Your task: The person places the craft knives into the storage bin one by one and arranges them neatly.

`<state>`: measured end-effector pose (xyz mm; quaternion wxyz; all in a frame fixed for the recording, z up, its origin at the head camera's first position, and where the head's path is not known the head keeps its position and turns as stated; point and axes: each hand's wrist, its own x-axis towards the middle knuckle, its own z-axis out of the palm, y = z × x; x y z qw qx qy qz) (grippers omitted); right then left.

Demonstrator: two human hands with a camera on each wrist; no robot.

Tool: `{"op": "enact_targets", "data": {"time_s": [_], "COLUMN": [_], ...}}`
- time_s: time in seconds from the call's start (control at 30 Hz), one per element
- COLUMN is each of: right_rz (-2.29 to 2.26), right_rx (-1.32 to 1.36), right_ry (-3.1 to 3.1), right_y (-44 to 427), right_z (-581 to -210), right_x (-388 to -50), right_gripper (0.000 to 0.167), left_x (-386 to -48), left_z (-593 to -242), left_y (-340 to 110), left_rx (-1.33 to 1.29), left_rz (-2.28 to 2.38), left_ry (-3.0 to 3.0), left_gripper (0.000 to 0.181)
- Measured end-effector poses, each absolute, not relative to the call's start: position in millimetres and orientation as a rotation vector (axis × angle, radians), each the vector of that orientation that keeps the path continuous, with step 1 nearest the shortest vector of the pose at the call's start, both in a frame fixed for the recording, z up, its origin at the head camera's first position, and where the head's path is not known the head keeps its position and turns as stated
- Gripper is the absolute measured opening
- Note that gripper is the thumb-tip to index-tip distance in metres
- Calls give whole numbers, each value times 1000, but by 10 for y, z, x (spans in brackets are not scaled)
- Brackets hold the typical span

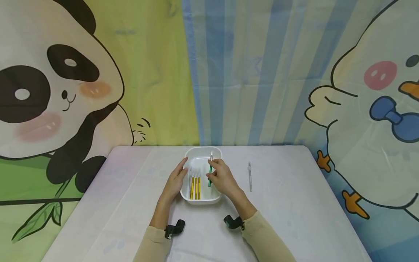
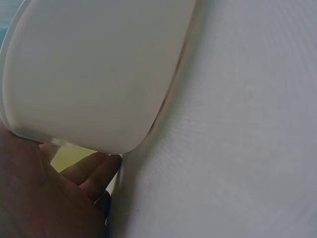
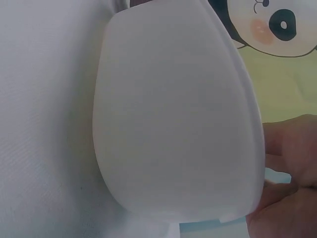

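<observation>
A white tray (image 1: pixel 202 201) stands near the back of the table. My left hand (image 1: pixel 174 183) holds its left side, with the thumb at the rim and fingers (image 2: pixel 101 173) against the outside wall. Over the tray's right half, my right hand (image 1: pixel 223 177) pinches a slim green pen-like tool (image 1: pixel 210 182) with a clear tip pointing away. In the tray's left half lie several yellow pen-like tools (image 1: pixel 196 189) with clear tips, side by side, and a silver one (image 1: pixel 190 185) at their left. The tray wall (image 3: pixel 173 114) fills much of the right wrist view.
Another silver pen-like tool (image 1: pixel 250 178) with a clear tip lies on the white tablecloth (image 1: pixel 278 218), right of the tray. A curtain (image 1: pixel 248 72) with cartoon animals hangs behind the table. Each wrist wears a small black camera (image 1: pixel 233 222).
</observation>
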<state>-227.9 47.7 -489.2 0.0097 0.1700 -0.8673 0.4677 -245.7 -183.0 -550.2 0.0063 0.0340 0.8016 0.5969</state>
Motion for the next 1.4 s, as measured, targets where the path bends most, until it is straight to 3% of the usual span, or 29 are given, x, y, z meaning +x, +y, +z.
{"op": "enact_targets", "data": {"time_s": [1.4], "right_rz": [948], "right_rx": [533], "right_ry": [-2988], "right_y": [287], "right_z": [-4886], "right_x": [-2329], "right_gripper": [54], "left_x": [-2446], "left_z": [-5497], "left_y": [-1836], "left_rx": [98], "left_rz": [1839], "left_ry": [2501], "left_gripper": [48]}}
